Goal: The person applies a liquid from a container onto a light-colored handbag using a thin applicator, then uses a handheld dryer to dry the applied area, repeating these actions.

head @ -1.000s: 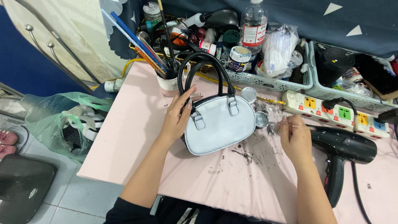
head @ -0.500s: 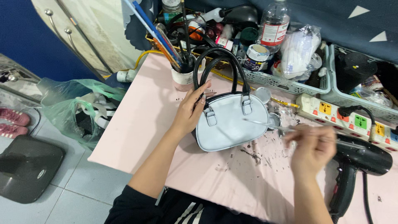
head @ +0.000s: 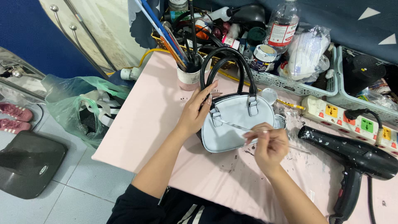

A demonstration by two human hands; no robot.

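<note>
Broadly, a pale pink table (head: 149,124) fills the middle of the view, its far edge crowded with plastic baskets (head: 290,85) of bottles and jars. On it, close to the near centre, stands a small light-blue handbag (head: 232,124) with black trim and two black handles (head: 226,66) arching upright. To its right lies a black hair dryer (head: 352,155), speckled with pale flecks, beside a white power strip (head: 352,118) with coloured sockets. Behind the bag sits a pink cup (head: 188,76) packed with brushes and pens. Off the table's left edge, a green plastic bag (head: 78,103) slumps on the tiled floor.

The left hand (head: 195,114) rests against the handbag's left end, fingers spread and curved around its upper edge by the handle base. The right hand (head: 269,143) hovers over the bag's right front, thumb and fingers pinched on a thin clear stick (head: 238,125) whose tip lies on the bag's front face.
</note>
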